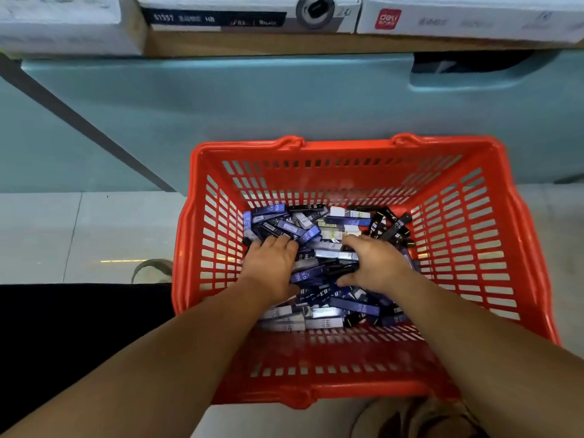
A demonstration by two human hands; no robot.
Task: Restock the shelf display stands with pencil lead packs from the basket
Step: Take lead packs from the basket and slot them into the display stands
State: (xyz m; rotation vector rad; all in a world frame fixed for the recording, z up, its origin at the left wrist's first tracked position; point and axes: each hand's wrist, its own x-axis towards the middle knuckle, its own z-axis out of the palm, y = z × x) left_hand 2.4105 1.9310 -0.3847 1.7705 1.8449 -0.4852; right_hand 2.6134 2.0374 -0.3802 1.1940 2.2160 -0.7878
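Note:
A red plastic basket (pixel 474 248) stands on the floor in front of me. Its bottom is covered by a loose heap of pencil lead packs (pixel 331 229), blue, black and white, many marked HB 0.5. Both my hands are down inside the basket on the heap. My left hand (pixel 271 263) lies palm down with fingers curled into the packs at the left. My right hand (pixel 376 263) presses on the packs at the centre right, fingers bent around some of them. Whether either hand grips a pack is hidden by the hand itself.
A pale blue-green shelf base (pixel 221 115) rises behind the basket. On the ledge above it stand white stock boxes (pixel 221 14), one with a red logo (pixel 388 18). Grey floor tiles (pixel 79 235) lie to the left, and a shoe (pixel 420 418) shows below the basket.

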